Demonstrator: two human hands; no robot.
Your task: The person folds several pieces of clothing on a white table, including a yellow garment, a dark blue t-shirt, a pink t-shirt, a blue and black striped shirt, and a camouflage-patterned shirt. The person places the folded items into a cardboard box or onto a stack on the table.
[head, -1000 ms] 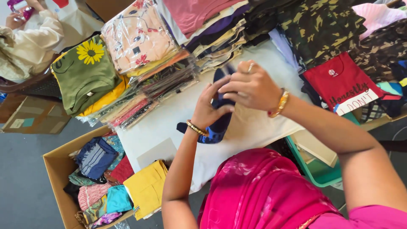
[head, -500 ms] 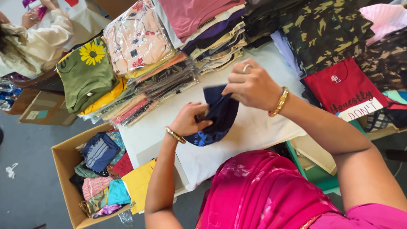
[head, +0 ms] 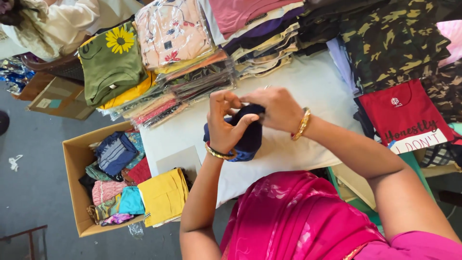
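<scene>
Both hands (head: 250, 118) pinching navy garment (head: 248, 139)

She is dressed in bright pink, a draped cloth (head: 293, 216) with a faint paler floral print falling across her front. Her arms are bare. A gold bangle (head: 302, 124) circles her right wrist, and another gold bangle (head: 220, 154) her left wrist.

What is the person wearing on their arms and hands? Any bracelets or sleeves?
Both arms are bare, with no sleeves reaching the forearms. The left hand has a thin gold bangle on its wrist. The right hand has a thicker gold bangle on its wrist. A bright pink garment covers the body. No gloves.
</scene>
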